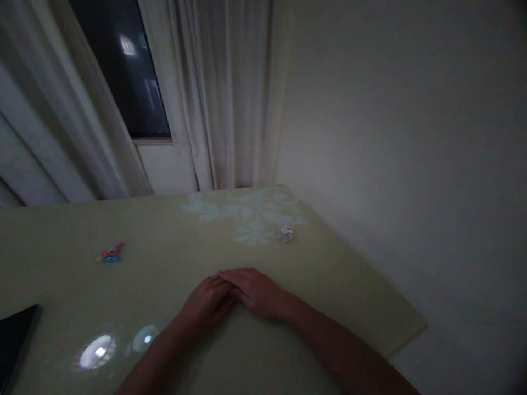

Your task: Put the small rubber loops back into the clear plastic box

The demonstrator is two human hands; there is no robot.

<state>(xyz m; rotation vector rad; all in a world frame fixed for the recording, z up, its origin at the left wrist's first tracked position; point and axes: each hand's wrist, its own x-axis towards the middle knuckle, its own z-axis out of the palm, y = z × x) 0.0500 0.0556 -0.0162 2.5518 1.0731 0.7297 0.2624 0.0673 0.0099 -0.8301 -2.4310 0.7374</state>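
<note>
My left hand [209, 300] and my right hand [256, 291] rest together on the pale yellow-green table, near the middle of the view. The fingers of my right hand lie across the fingers of my left hand, partly covering them. Both hands look relaxed, with fingers laid out rather than balled into fists, and no object shows in either. Left of them sits a small pile of colourful pieces [110, 253], too small to identify. Beyond my right hand lies a small clear packet with whitish contents [285, 234], which I cannot make out.
A dark flat object with a straight edge [16, 334] enters at the lower left. The table [329, 263] has a pale floral pattern at its far end and meets a plain wall [391, 137] on the right. Curtains [230, 99] and a dark window [127, 66] stand behind it.
</note>
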